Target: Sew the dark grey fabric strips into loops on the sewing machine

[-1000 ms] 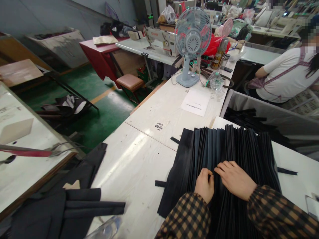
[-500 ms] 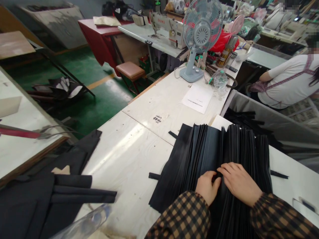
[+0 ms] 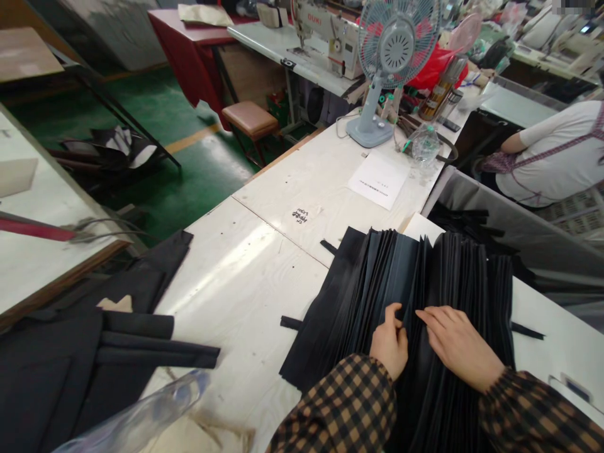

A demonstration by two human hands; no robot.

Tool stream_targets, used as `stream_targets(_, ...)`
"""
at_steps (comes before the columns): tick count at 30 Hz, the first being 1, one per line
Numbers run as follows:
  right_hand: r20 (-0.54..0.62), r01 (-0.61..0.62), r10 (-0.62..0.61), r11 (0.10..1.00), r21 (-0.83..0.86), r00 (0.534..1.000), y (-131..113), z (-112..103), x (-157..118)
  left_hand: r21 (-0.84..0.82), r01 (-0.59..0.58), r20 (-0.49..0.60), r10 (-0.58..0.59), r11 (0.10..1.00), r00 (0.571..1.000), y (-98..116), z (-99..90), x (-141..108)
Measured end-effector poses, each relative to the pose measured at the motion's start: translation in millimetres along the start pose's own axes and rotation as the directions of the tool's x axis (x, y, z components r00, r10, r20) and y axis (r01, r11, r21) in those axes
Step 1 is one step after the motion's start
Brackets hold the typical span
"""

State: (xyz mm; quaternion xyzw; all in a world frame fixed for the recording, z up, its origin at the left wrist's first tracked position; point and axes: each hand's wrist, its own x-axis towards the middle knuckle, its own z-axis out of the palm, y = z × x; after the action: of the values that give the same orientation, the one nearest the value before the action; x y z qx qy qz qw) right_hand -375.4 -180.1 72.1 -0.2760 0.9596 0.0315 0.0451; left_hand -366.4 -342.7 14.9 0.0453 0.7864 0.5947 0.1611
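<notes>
A thick row of dark fabric pieces (image 3: 363,296), black with some blue-grey, stands packed on edge across the white table. My left hand (image 3: 389,343) rests on the middle of the row, index finger bent forward and thumb apart from it; nothing shows between them. To its right, my right hand (image 3: 460,343) lies over the black pieces with fingers stretched out, their tips at a gap between the folds. Both hands touch the fabric. Black strips (image 3: 527,330) stick out at the row's sides.
More black fabric (image 3: 127,340) lies at the left, beside a clear plastic wrap (image 3: 141,415). Farther up the table (image 3: 264,251) are a paper sheet (image 3: 379,179), a fan (image 3: 372,129) and a plastic bottle (image 3: 425,148). A person (image 3: 557,154) sits at the right.
My left thumb and index finger have drawn back from the right hand, and the gap between the hands is wider. The fabric folds part slightly there. The view has tilted down.
</notes>
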Motion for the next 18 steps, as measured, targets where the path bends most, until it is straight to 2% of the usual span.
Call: stream_targets(18,-0.030,-0.037,0.038,0.998,0.041,0.999,-0.1,0.0,-5.9,0.063,0.009,-0.044,-0.006,0.998,0.999,4.2,3.6,4.4)
